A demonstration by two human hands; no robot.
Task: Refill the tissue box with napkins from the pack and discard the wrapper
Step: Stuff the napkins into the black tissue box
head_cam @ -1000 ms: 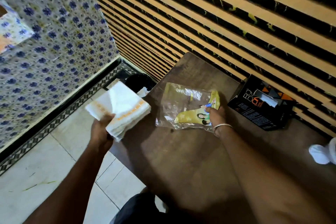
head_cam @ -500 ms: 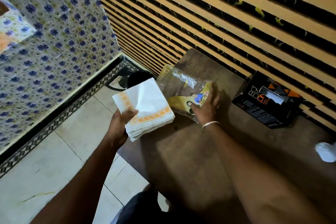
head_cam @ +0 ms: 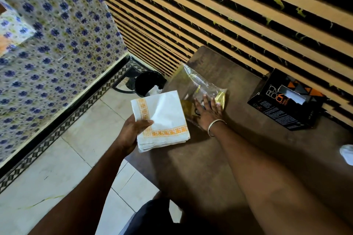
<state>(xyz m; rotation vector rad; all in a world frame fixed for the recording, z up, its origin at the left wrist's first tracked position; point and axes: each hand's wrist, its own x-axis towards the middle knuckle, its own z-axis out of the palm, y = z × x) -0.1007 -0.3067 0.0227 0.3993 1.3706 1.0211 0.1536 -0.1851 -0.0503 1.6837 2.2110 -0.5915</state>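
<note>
My left hand [head_cam: 131, 129] grips a stack of white napkins [head_cam: 164, 116] with an orange patterned border, held over the table's left edge. My right hand [head_cam: 208, 112] lies flat, fingers spread, on the clear and yellow plastic wrapper [head_cam: 200, 84], which lies crumpled at the table's far left corner. The black tissue box [head_cam: 282, 107] with orange triangles sits against the slatted wall at the right, a white tissue showing in its top slot.
A black bin [head_cam: 147, 84] stands on the tiled floor just beyond the table's left corner. The brown table [head_cam: 210, 168] runs along the striped wall. A white object [head_cam: 346, 153] lies at the right edge. A patterned tiled wall stands at the left.
My right hand has slid the wrapper across the table toward the far left corner near the bin. My left hand has brought the napkin stack right, next to the wrapper.
</note>
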